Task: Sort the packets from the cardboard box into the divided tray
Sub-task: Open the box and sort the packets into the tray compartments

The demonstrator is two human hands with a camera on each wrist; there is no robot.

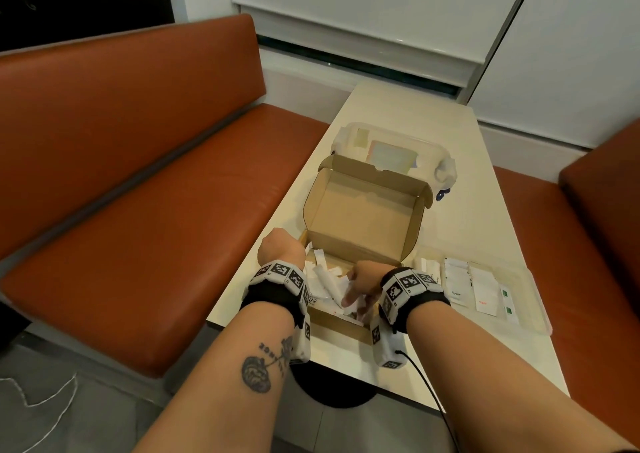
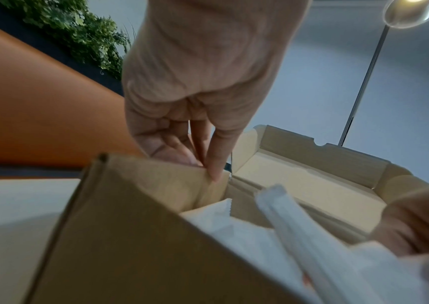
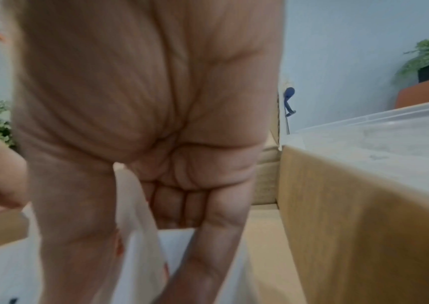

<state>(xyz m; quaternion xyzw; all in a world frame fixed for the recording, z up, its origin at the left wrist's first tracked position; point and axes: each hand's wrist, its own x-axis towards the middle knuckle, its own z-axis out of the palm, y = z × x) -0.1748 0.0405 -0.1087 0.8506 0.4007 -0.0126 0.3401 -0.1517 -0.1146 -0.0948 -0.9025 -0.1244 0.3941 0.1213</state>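
Observation:
The open cardboard box (image 1: 363,217) stands on the table's near end, lid raised, with several white packets (image 1: 327,281) lying in it. My left hand (image 1: 277,250) is at the box's left wall; in the left wrist view its fingers (image 2: 217,164) pinch the top edge of that wall (image 2: 130,236). My right hand (image 1: 353,297) reaches down into the box. In the right wrist view its thumb and fingers pinch a white packet with red print (image 3: 138,226). Right of the box lies the clear divided tray (image 1: 540,317), with white packets sorted in its compartments.
A clear lidded plastic container (image 1: 391,148) stands behind the box. Orange bench seats (image 1: 156,245) flank the narrow table (image 1: 460,217) on both sides. A black cable (image 1: 429,393) runs from my right wrist over the table's near edge.

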